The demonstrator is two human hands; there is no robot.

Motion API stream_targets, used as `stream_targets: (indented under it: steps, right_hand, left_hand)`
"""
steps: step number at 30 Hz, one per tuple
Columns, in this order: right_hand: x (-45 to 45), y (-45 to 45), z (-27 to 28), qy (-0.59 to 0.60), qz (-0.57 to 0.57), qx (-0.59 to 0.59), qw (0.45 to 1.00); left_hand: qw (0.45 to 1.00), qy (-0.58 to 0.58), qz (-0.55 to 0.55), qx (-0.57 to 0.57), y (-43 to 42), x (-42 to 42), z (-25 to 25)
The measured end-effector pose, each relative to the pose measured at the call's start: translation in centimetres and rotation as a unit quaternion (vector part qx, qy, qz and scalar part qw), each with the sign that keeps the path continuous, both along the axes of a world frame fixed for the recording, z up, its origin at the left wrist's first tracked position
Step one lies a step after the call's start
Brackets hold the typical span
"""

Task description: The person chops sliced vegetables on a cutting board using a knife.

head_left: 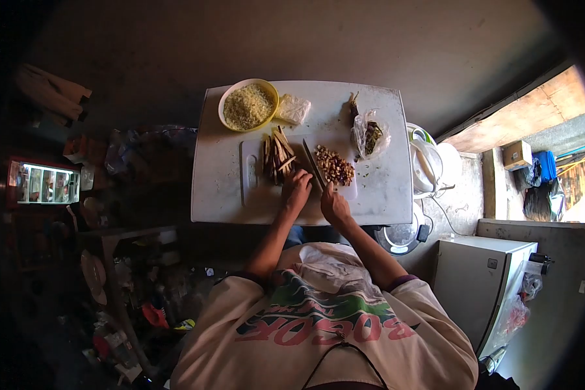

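Note:
On the white cutting board (249,170) lies a bunch of long dark-skinned, pale-fleshed strips (280,151) that look like eggplant. My left hand (297,187) is closed at the near end of these strips, its fingers curled down on the board; the fingertips are partly hidden. Gripped by its handle in my right hand (335,204) is a kitchen knife (312,161), its blade pointing away from me between the strips and a pile of small diced pieces (334,166). The dice lie right of the blade.
A yellow bowl (276,104) of pale grated or shredded food stands at the table's back left, beside a clear packet (294,109). At the right are a plastic bag with greens (373,136) and a dark stem end (353,106). Appliances (426,166) stand beyond the white table (216,195).

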State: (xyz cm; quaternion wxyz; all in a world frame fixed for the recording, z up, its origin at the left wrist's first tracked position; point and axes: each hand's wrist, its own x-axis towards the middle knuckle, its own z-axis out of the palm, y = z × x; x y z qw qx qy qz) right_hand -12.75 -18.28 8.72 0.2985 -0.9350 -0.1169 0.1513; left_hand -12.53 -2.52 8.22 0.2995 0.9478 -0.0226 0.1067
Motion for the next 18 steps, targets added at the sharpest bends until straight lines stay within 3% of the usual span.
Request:
stream_targets:
  steps: [3, 7, 12, 17, 18]
  right_hand:
    - [1.9, 0.5, 0.6, -0.009, -0.024, 0.030, 0.999]
    - [1.6, -0.4, 1.6, -0.073, 0.005, 0.030, 0.997]
    - [-1.3, -0.9, 3.2, -0.002, 0.027, -0.007, 1.000]
    - [-3.4, -0.7, 0.6, -0.004, 0.037, 0.019, 0.999]
    - [-3.1, -0.5, 0.7, 0.045, 0.026, 0.005, 0.999]
  left_hand:
    - [0.999, -0.048, 0.010, -0.010, 0.5, -0.1, -2.1]
    - [0.999, -0.006, 0.031, -0.035, 1.0, -1.5, 1.1]
    - [0.999, 0.031, 0.029, -0.033, 2.0, -1.7, -0.1]
    - [0.999, 0.018, 0.033, -0.012, 1.6, -1.5, -0.9]
    - [0.999, 0.015, 0.035, -0.012, 1.5, -1.6, -0.7]
